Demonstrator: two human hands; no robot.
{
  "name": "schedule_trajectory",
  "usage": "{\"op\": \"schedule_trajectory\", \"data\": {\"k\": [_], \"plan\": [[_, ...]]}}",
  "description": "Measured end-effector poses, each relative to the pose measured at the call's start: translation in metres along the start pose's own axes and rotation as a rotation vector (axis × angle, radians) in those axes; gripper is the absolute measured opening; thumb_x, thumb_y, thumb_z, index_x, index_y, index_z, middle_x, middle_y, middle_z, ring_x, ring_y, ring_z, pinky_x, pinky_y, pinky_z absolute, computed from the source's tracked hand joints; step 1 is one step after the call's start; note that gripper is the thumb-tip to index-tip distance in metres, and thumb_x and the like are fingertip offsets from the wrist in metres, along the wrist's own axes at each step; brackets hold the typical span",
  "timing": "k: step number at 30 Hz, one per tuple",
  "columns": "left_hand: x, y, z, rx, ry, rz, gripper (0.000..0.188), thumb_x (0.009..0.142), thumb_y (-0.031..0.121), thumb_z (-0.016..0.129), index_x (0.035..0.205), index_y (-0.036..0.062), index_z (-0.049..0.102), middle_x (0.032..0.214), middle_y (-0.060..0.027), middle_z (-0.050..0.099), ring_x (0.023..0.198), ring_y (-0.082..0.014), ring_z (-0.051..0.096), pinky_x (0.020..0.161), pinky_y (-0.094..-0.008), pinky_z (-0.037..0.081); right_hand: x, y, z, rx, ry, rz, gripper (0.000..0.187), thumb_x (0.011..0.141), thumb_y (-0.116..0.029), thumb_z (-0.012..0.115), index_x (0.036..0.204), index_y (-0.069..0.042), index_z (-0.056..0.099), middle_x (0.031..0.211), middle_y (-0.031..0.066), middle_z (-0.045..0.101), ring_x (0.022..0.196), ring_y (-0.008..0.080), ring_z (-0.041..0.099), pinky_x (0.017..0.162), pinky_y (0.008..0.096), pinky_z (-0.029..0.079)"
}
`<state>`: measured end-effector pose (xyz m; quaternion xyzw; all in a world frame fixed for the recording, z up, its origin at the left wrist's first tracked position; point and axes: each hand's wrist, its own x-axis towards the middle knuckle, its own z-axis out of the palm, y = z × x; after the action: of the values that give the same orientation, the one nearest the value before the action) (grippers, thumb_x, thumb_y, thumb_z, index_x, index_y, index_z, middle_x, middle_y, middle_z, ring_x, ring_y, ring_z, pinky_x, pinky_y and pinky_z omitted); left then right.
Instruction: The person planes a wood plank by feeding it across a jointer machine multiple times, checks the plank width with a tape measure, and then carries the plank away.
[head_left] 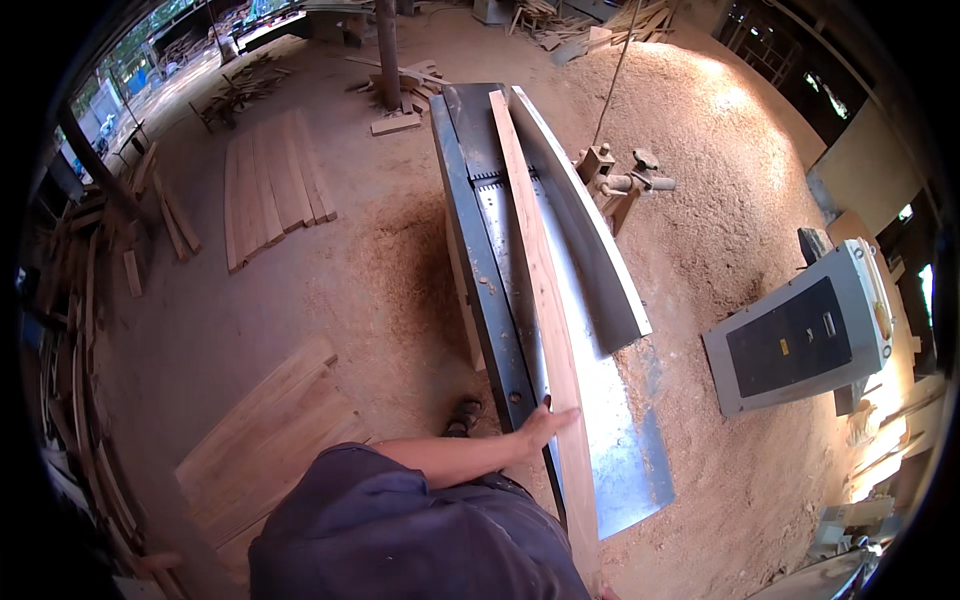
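Note:
A long, narrow wooden plank [540, 260] lies lengthwise on the metal bed of a jointer [615, 440], reaching from the far table past the toothed edge at the cutter gap to my body. My left hand [545, 428] holds the plank's left edge at the near part of the bed, its fingers closed about the board. Of my right hand [606, 592], only a sliver shows at the bottom edge, beside the plank's near end; its fingers are mostly hidden. The jointer's long fence [590, 225] stands to the right of the plank, apart from it.
Stacked boards lie on the floor at far left [275, 185] and near left [270, 440]. A big sawdust heap [690, 140] rises behind the fence. At right stands a grey machine cabinet [800, 330]. A post [387, 55] stands beyond the jointer, with scrap wood around it.

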<state>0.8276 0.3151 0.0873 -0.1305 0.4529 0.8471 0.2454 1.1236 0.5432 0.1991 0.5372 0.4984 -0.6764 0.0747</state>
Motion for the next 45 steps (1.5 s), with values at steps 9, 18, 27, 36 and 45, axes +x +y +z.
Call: {"op": "schedule_trajectory", "data": {"k": [9,18,27,36,45], "plan": [[0.143,0.174,-0.066,-0.331,0.122,0.05,0.059,0.093,0.039,0.072,0.131,-0.004,0.061,0.122,-0.0189,0.07,0.11,-0.0337,0.069,0.1,-0.0463,0.055,-0.02,-0.022,0.011,-0.279,0.085,-0.034,0.08,0.085,-0.026,0.079,0.152,0.002,0.046,0.149,0.0229,0.055,0.137,0.0352,0.052,0.117,0.0464,0.041],[0.104,0.09,-0.003,-0.182,0.435,0.126,0.061,0.082,0.032,0.084,0.126,-0.0062,0.065,0.113,-0.0138,0.073,0.097,-0.0239,0.069,0.082,-0.0327,0.056,-0.028,-0.066,0.106,-1.27,0.146,-0.621,0.078,0.079,-0.022,0.083,0.146,0.001,0.052,0.138,0.0252,0.062,0.127,0.039,0.059,0.11,0.0461,0.046],[0.009,-0.026,0.052,0.073,0.024,-0.464,0.048,0.083,0.027,0.081,0.12,-0.0035,0.073,0.119,-0.0187,0.071,0.112,-0.0272,0.063,0.105,-0.0415,0.046,0.046,0.01,-0.086,-1.371,0.304,-0.585,0.072,0.072,-0.033,0.085,0.132,-0.002,0.06,0.112,0.0257,0.071,0.105,0.0448,0.068,0.095,0.049,0.055],[-0.031,0.052,0.039,1.052,-0.46,0.147,0.061,0.086,0.021,0.072,0.139,-0.0066,0.057,0.123,-0.0216,0.071,0.109,-0.0323,0.069,0.1,-0.0388,0.053,0.084,0.043,-0.305,-1.517,0.359,-0.418,0.053,0.068,-0.006,0.071,0.119,0.003,0.063,0.101,0.0255,0.067,0.088,0.0451,0.061,0.083,0.052,0.052],[0.024,0.101,-0.017,1.552,-0.409,0.664,0.062,0.08,0.011,0.076,0.137,-0.0034,0.056,0.15,-0.0259,0.047,0.147,-0.0429,0.034,0.123,-0.0533,0.028,0.146,-0.009,-0.296,-1.586,0.148,-0.154,0.038,0.07,-0.017,0.079,0.103,0.003,0.075,0.102,0.025,0.075,0.105,0.0387,0.072,0.094,0.0449,0.056]]}}
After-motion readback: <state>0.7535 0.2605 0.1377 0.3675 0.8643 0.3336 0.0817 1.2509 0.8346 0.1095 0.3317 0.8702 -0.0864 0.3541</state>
